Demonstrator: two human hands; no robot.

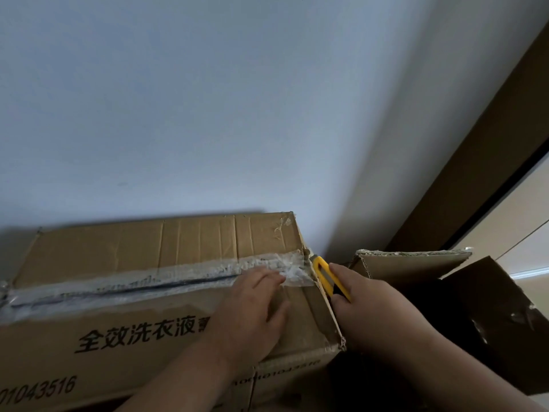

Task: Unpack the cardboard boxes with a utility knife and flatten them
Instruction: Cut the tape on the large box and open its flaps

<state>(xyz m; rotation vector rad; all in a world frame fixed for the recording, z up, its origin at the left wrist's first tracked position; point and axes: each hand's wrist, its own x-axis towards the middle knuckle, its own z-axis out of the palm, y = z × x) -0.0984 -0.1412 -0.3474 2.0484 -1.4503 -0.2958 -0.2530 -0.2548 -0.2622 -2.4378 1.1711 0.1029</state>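
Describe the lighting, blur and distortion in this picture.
Head view: dim, soft light with a bluish cast on the wall; the open box at right sits in deep shadow; glare whitens the tape on the big box; the left edge and print are blurred; wide-angle lens tilts the door frame.

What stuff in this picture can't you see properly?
Head view:
- Knife blade: the tip is hidden at the box corner, under crumpled tape.
- Inside the box: the flaps are closed.
- Box left end and bottom: cut off by the picture's edges.
- Print: part is covered by the left hand.
- Right hand fingertips: curled under the knife.
- Second box: its inside is too dark.
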